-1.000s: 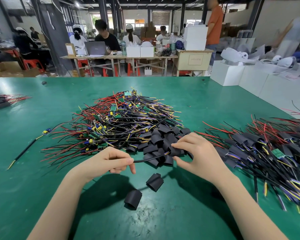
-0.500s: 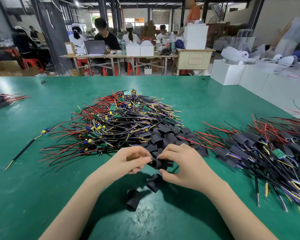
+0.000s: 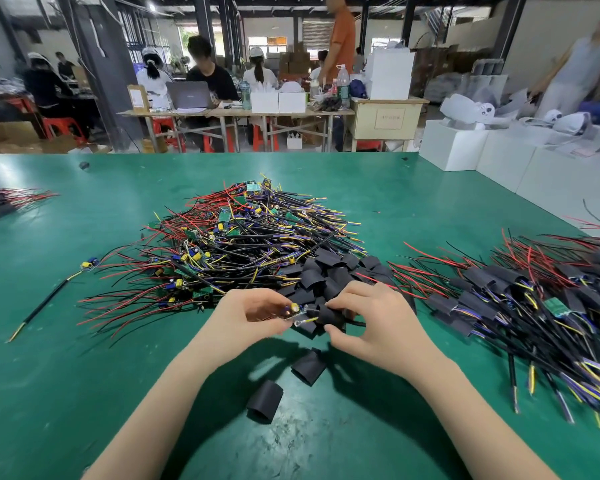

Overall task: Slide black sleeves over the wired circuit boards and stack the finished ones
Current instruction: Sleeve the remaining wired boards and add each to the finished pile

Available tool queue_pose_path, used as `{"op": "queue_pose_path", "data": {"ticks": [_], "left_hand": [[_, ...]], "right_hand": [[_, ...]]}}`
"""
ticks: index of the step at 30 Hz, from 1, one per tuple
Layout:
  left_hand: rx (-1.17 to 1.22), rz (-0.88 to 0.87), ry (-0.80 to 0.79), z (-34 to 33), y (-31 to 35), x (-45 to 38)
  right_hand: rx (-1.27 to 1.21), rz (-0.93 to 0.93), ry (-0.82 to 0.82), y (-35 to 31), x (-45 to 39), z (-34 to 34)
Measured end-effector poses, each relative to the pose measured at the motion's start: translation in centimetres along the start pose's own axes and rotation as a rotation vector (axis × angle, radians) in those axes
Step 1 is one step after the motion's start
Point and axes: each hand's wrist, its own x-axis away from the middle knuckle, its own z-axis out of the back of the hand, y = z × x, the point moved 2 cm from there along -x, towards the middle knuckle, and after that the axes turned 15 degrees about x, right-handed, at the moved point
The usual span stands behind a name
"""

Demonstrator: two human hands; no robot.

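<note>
From your head camera, your left hand (image 3: 253, 311) pinches a wired circuit board (image 3: 293, 311) between thumb and curled fingers, its yellow capacitor end showing. Your right hand (image 3: 368, 320) curls round a black sleeve (image 3: 329, 315) just beside that board, and the two nearly meet between your hands.

Beyond your fingertips lies a heap of loose black sleeves (image 3: 326, 271), and behind it a large pile of bare boards with red, black and yellow wires (image 3: 236, 237). Out past your right hand spreads the stack of finished, sleeved boards (image 3: 520, 299). Nearer you than your hands, two stray sleeves (image 3: 308, 367) lie flat on the green desk (image 3: 84, 375), apart from each other. Far off to your left, one single wired piece (image 3: 45, 299) lies alone.

Past the desk's far edge, people sit at a long table with a laptop (image 3: 187, 95), and white boxes (image 3: 499, 161) stand to the right.
</note>
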Motion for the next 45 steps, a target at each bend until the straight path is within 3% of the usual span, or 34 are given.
{"op": "queue_pose_path", "data": {"ticks": [4,11,22,30,38,45], "left_hand": [[-0.054,-0.007,-0.076,-0.7,0.2,0.1],[-0.008,-0.020,-0.076,-0.6,0.5,0.3],[-0.260,-0.184,-0.044,-0.8,0.8,0.3],[-0.185,-0.146,-0.064,-0.8,0.4,0.3],[-0.123,-0.190,-0.070,-0.9,0.8,0.4],[-0.073,-0.124,-0.096,-0.9,0.5,0.4]], "right_hand": [[-0.047,0.010,-0.032,-0.2,0.1,-0.3],[-0.145,0.000,-0.045,-0.1,0.1,-0.1],[-0.259,-0.061,-0.037,-0.6,0.0,-0.4],[-0.215,-0.043,0.039,-1.1,0.1,-0.3],[-0.246,-0.052,0.005,-1.1,-0.1,-0.4],[-0.292,-0.087,-0.027,-0.8,-0.2,-0.8]]}}
